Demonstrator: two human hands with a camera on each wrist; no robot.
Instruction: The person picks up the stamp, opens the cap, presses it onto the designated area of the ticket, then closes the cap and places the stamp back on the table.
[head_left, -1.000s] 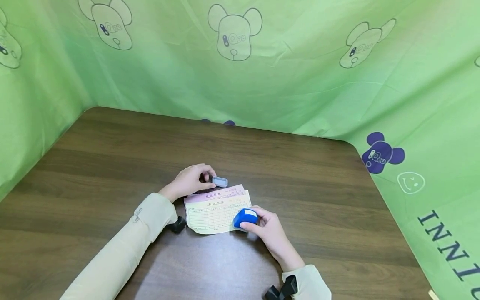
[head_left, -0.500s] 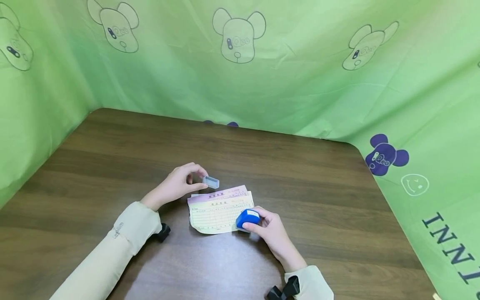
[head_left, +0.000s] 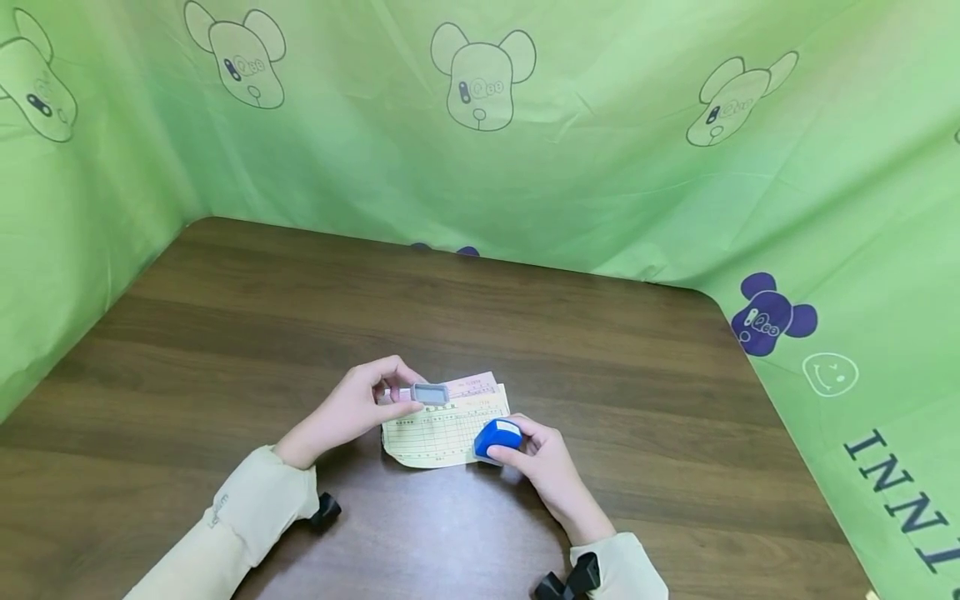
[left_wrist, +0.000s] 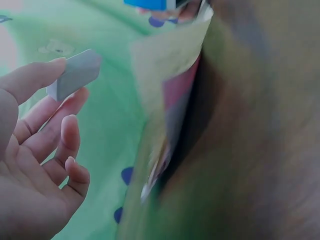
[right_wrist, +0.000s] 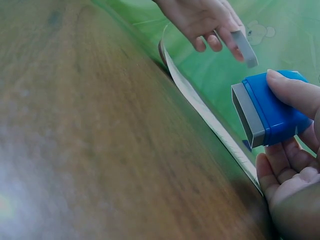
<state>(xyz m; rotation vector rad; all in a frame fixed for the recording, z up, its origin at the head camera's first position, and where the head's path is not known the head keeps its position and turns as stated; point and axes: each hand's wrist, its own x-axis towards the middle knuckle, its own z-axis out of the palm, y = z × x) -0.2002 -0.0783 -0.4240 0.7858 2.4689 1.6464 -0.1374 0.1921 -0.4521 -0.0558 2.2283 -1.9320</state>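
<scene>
Between thumb and fingers my left hand (head_left: pixel 367 404) pinches a small grey stamp cap (head_left: pixel 431 394), its hollow side showing in the head view. The cap (left_wrist: pixel 76 75) is held above the top of the paper forms. My right hand (head_left: pixel 547 467) grips a blue self-inking stamp (head_left: pixel 497 438) over the right part of the forms. Its grey rectangular end faces left in the right wrist view, where the blue stamp body (right_wrist: pixel 282 107) is plain to see. A pale yellow form (head_left: pixel 427 439) lies over a pink sheet (head_left: pixel 477 385), one lower corner lifting.
A dark wooden table (head_left: pixel 375 292) bears the papers. Green printed cloth (head_left: pixel 600 167) hangs around its back and sides. Black wrist straps (head_left: pixel 324 512) are on both arms. A small pale object (head_left: pixel 872 595) shows at the lower right edge.
My left hand first drew the cap back to the left, then brought it right and down over the top of the forms. My right hand with the stamp has hardly moved.
</scene>
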